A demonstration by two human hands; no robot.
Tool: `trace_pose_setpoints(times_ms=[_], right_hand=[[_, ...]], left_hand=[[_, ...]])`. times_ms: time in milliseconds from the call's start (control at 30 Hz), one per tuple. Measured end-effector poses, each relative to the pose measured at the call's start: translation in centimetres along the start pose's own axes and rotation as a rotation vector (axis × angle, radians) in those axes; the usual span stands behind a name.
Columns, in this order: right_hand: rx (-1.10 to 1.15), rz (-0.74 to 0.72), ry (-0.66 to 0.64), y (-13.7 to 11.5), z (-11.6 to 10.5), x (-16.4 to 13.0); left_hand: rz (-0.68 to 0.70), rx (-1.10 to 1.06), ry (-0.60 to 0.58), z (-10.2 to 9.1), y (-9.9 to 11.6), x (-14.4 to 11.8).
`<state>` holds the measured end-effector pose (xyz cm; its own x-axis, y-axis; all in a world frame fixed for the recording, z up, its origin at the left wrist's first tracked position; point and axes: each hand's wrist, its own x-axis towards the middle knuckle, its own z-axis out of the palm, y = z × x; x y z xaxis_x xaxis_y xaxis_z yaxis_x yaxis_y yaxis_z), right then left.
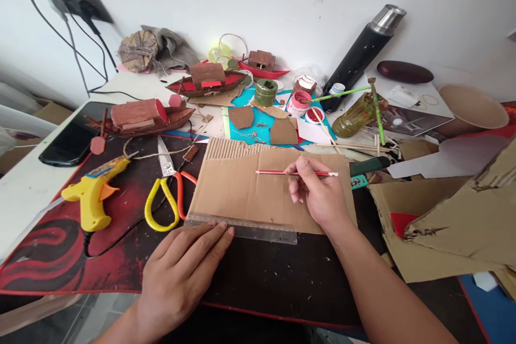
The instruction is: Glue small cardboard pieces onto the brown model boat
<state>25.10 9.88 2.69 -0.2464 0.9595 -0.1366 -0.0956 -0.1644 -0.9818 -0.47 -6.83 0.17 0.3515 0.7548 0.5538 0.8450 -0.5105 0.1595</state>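
Left hand lies flat, fingers spread, fingertips pressing the near left end of a clear ruler. Right hand pinches a red pencil, holding it level and crosswise over the cardboard sheet, its tip pointing left, well above the ruler. The ruler runs left to right along the sheet's near edge, its long axis parallel to the pencil. The cardboard lies on the dark mat in the middle of the table, directly ahead of both hands; the right hand rests on it, the left touches only the ruler. Yellow-handled scissors and a yellow glue gun lie off to the left.
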Motion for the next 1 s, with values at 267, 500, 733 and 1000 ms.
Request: trace_pose_setpoints(times_ms=[267,500,733,1000], right_hand=[[-0.013,0.016,0.020,0.08,0.01,-0.07],[-0.038,-0.008,0.005,0.02,0.08,-0.16],[-0.046,-0.008,0.011,0.01,0.22,-0.42],[-0.005,0.015,0.020,0.16,0.23,-0.47]], left_hand=[[-0.008,-0.003,-0.007,0.19,-0.06,-0.34],[-0.030,-0.007,-0.005,0.30,-0.02,-0.51],[-0.035,0.000,0.005,0.28,-0.04,-0.34],[-0.018,-0.006,-0.006,0.16,-0.25,-0.47]])
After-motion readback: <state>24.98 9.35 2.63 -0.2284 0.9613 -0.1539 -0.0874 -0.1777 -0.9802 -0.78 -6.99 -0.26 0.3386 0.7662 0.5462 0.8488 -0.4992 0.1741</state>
